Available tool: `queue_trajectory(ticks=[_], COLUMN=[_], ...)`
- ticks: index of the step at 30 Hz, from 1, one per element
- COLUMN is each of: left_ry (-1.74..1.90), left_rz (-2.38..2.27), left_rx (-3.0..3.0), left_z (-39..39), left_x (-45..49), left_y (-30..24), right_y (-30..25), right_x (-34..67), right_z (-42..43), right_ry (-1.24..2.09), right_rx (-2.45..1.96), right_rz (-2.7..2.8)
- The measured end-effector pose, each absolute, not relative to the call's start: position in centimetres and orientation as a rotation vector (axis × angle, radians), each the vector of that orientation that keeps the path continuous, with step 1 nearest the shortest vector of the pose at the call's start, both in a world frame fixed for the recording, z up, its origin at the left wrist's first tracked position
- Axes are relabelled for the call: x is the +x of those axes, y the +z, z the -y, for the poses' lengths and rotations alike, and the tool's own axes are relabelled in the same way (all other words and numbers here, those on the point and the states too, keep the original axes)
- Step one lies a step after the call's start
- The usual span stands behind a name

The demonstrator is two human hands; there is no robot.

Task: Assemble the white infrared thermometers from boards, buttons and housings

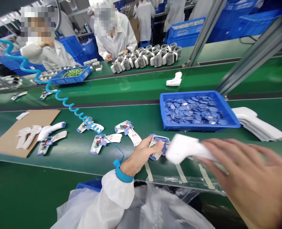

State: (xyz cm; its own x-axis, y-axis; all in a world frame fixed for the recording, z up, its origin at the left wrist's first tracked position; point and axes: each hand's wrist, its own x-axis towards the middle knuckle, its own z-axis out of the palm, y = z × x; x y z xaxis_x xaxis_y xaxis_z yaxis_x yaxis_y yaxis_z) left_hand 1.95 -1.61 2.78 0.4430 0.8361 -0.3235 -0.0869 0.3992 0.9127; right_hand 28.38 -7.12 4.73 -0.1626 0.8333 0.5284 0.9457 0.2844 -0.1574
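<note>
My left hand (141,154), with a blue wrist strap (124,175), grips an open housing half (156,155) with blue parts and some electronics in it, low over the bench. My right hand (243,171) is blurred by motion and pinches a white pistol-shaped housing shell (186,148) by its handle end. The shell's head is just right of the open half; whether they touch, I cannot tell. More open halves with circuit boards lie to the left, among them one by my left hand (128,132) and another (105,141).
A blue tray (200,128) of blue oval pieces stands beyond my hands, with stacked white shells (260,124) at its right. Cardboard (6,143) with white shells lies far left. A coiled blue cord (69,106) crosses the view. Behind the green conveyor (131,89), people in white coats work.
</note>
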Motion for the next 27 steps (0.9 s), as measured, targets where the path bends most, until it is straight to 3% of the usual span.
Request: queue_trajectory(ticks=[3, 5, 7, 10, 12, 20, 27], left_ry=[0.71, 0.714, 0.726, 0.71, 0.684, 0.376, 0.503], left_rz=[-0.923, -0.964, -1.009, -1.04, -1.069, -1.058, -1.06], left_rx=[1.038, 1.079, 1.176, 1.327, 1.37, 1.922, 1.928], left_z=[1.8, 2.0, 2.3, 2.6, 2.7, 2.8, 3.1], left_x=[2.3, 2.3, 2.2, 2.0, 2.0, 3.8, 4.1], left_y=[2.3, 1.9, 1.8, 2.0, 2.3, 1.9, 2.2], right_y=[4.2, 3.7, 3.3, 3.7, 4.2, 2.7, 3.8], right_x=[24.7, 23.3, 23.2, 23.8, 23.2, 16.2, 17.1], right_z=[7.2, 6.7, 6.0, 5.2, 4.6, 2.5, 2.6], right_ry=[-0.43, -0.353, -0.023, 0.784, 1.038, 0.142, -0.026], right_rx=[-1.409, -1.401, -1.454, -1.467, -1.421, -1.639, -1.623], right_rz=[2.273, 2.273, 2.265, 2.119, 1.915, 1.862, 1.718])
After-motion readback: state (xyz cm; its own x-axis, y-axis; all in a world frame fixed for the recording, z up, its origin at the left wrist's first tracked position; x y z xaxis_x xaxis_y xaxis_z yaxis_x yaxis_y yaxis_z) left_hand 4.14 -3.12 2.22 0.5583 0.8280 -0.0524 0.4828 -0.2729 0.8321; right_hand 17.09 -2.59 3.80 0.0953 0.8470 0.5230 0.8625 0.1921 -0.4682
